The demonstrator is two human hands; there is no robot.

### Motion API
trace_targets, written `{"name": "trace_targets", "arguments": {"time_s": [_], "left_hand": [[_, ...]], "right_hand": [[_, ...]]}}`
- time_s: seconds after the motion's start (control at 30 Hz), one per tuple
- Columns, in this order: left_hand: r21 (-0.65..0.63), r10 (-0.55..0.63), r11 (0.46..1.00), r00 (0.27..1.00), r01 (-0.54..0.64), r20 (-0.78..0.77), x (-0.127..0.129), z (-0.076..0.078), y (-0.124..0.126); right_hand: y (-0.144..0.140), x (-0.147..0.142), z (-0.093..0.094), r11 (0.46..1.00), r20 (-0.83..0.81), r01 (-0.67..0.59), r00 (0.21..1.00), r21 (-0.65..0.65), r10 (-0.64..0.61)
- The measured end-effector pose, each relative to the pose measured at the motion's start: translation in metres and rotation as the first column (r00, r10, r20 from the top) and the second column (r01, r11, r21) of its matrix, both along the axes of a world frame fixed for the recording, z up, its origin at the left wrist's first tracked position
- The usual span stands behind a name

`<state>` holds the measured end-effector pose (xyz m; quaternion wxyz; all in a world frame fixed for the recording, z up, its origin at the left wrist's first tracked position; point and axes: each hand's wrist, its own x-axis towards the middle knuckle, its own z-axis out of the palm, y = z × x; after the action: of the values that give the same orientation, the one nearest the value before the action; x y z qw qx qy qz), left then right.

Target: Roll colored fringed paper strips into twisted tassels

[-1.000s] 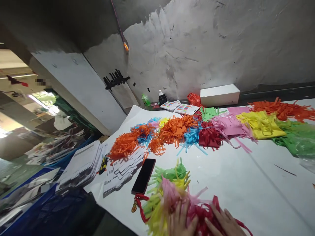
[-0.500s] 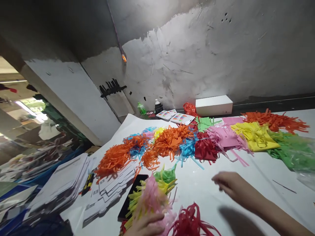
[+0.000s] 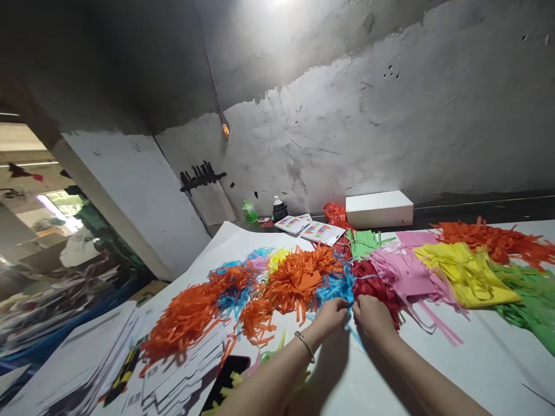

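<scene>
Both hands out in front of me, side by side, fingertips meeting at the pile of blue fringed paper strips (image 3: pixel 336 287). My left hand (image 3: pixel 330 316), w/ a thin metal bracelet (image 3: pixel 306 345) on the wrist, has its fingers curled in & pinching the near edge of the blue strips. My right hand (image 3: pixel 373 315) sits just beside it, fingers also bent down into the same blue strips where they meet the dark red fringed paper bundle (image 3: pixel 376 289); can't tell exactly how much paper it has hold of, knuckles hide the tips.

Just beyond & left of my left hand: big heap of orange fringed paper (image 3: pixel 299 279), then more orange fringe (image 3: pixel 186 318) further left. Right of my right hand: pink fringed paper sheets (image 3: pixel 405 274), then yellow fringed paper (image 3: pixel 466 276), green fringed paper (image 3: pixel 533 300) at the far right, more orange behind it. All on a white paper-covered tabletop (image 3: pixel 477 358).

Near my left forearm: black phone (image 3: pixel 223 381), partly covered by yellow-green strips. Further left, stacks of white printed cards (image 3: pixel 87 358). Beyond the hands, against the grey wall: white rectangular box (image 3: pixel 379 209), colour-printed leaflets (image 3: pixel 309 227), green plastic bottle (image 3: pixel 249 211).
</scene>
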<state>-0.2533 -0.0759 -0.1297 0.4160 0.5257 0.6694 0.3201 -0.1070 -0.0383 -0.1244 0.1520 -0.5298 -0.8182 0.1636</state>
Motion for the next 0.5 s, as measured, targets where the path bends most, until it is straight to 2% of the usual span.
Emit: {"name": "trace_targets", "arguments": {"time_s": [0.1, 0.23, 0.37, 0.5], "left_hand": [[-0.030, 0.006, 1.000, 0.980, 0.000, 0.201, 0.012, -0.012, 0.001], [-0.088, 0.024, 0.996, 0.906, 0.015, 0.423, 0.028, -0.019, 0.011], [-0.122, 0.084, 0.992, 0.856, -0.025, 0.511, 0.038, -0.025, 0.020], [-0.170, 0.129, 0.984, 0.839, -0.044, 0.528, 0.044, -0.032, 0.021]], "right_hand": [[-0.006, 0.017, -0.003, 0.999, 0.012, -0.033, 0.999, 0.015, 0.033], [-0.009, 0.033, -0.003, 0.998, -0.014, -0.051, 0.999, 0.032, 0.052], [-0.002, 0.039, -0.007, 0.999, -0.034, 0.040, 0.999, 0.037, -0.039], [0.006, 0.038, -0.013, 0.996, -0.077, 0.087, 0.993, 0.030, -0.085]]}}
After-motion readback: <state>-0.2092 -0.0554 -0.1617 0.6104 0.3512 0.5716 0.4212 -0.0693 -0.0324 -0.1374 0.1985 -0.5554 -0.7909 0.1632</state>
